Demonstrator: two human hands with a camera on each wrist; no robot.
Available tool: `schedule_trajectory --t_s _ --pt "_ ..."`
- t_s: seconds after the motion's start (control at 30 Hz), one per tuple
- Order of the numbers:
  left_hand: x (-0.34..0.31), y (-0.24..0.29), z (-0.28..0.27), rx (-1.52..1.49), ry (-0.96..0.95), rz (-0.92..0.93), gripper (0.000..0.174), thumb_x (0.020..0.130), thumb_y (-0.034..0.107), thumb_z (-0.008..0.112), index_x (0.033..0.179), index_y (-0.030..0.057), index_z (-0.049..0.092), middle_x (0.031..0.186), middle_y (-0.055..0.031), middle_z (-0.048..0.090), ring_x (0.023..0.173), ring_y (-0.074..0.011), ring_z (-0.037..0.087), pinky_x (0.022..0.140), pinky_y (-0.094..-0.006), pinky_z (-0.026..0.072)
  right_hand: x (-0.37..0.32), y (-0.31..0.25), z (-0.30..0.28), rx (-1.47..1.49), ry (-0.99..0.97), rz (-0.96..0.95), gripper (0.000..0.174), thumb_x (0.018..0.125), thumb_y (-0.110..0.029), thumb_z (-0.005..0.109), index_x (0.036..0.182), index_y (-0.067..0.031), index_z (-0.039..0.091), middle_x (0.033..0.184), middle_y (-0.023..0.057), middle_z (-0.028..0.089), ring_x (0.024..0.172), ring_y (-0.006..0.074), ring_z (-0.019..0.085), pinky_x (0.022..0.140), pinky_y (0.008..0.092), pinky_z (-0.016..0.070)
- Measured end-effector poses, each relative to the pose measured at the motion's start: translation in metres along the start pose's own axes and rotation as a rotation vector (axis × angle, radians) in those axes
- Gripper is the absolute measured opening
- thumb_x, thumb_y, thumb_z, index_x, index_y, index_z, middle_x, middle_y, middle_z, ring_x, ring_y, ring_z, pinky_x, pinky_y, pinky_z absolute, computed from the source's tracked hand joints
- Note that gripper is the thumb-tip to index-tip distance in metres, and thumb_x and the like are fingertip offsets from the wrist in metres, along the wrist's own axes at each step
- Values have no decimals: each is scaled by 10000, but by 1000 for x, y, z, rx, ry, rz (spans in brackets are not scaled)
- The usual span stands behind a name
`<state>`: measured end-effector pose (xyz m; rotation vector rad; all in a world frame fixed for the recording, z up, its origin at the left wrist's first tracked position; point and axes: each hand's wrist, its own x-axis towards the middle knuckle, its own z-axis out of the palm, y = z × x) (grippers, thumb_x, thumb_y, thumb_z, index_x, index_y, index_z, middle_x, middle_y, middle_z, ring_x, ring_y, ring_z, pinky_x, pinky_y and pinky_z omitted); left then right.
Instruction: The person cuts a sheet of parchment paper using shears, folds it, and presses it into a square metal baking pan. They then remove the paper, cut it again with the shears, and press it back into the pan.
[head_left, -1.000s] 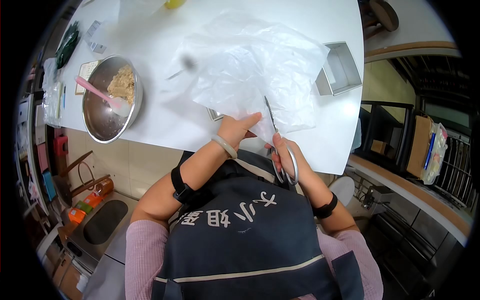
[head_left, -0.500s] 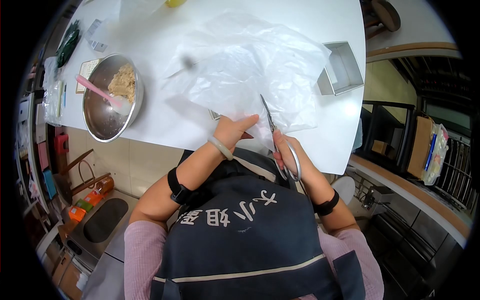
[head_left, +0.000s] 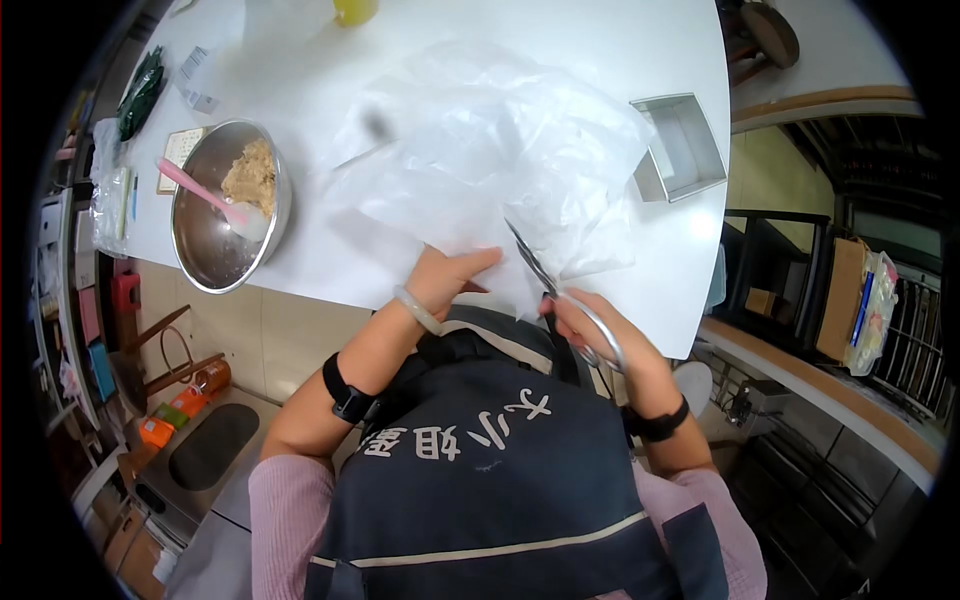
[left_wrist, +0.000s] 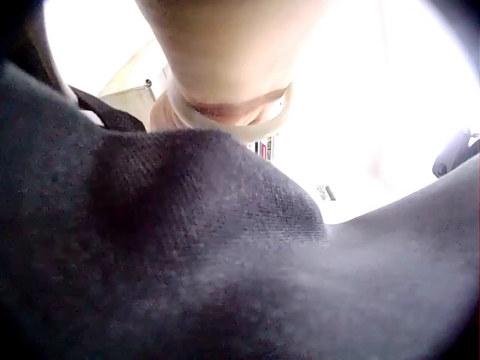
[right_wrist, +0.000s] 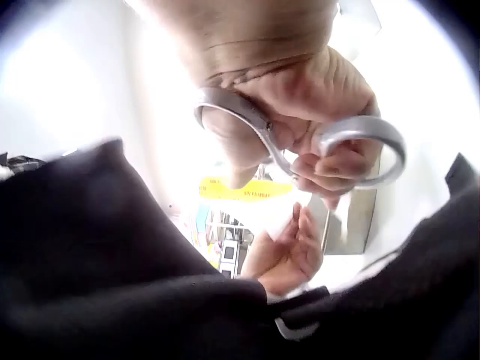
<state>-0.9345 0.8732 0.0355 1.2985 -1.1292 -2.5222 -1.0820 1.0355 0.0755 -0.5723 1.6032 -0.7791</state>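
A thin translucent plastic sheet (head_left: 500, 140) lies crumpled over the table in the head view. My left hand (head_left: 445, 277) pinches its near edge, thumb stretched to the right; the fingertips are partly hidden under the plastic. In my right hand (head_left: 590, 322) are metal scissors (head_left: 535, 262), blades pointing forward and left against the sheet. The right wrist view shows the fingers of my right hand (right_wrist: 300, 127) curled round the scissors' loops (right_wrist: 367, 139), with my left hand (right_wrist: 289, 255) beyond. Dark apron cloth fills most of the left wrist view.
A steel bowl (head_left: 215, 265) with dough (head_left: 250, 177) and a pink-handled spatula (head_left: 195, 184) stands at the left. An open metal tin (head_left: 690, 145) is at the right. A yellow object (head_left: 354, 10) sits at the far edge, and a green bundle (head_left: 140, 95) at the far left.
Both hands have come nearer the body, the left one also leftward. The scissors have moved back and tilt further left. The near edge of the plastic has shifted toward the body.
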Motion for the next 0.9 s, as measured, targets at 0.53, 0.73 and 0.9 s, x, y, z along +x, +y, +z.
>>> schedule_trajectory --t_s 0.53,0.73,0.9 --pt "-22 75 -97 932 -402 240 367 696 129 594 1035 -9 572 861 -103 620 787 -208 580 709 -320 458 70 23 -93 578 831 -247 543 593 -57 794 984 23 425 678 59 515 593 157 545 555 279 476" --pt "-10 99 -107 1353 445 602 158 725 128 623 775 -16 581 717 -159 581 672 -230 566 627 -327 442 86 23 -48 589 732 -293 484 622 -11 755 969 -18 417 689 48 545 599 135 546 554 258 460" --pt "-30 93 -70 1017 397 780 137 750 155 629 756 24 590 683 -144 579 648 -208 538 627 -315 428 87 15 3 670 757 -290 510 644 -19 747 1021 -9 404 683 62 561 607 146 552 572 245 445"
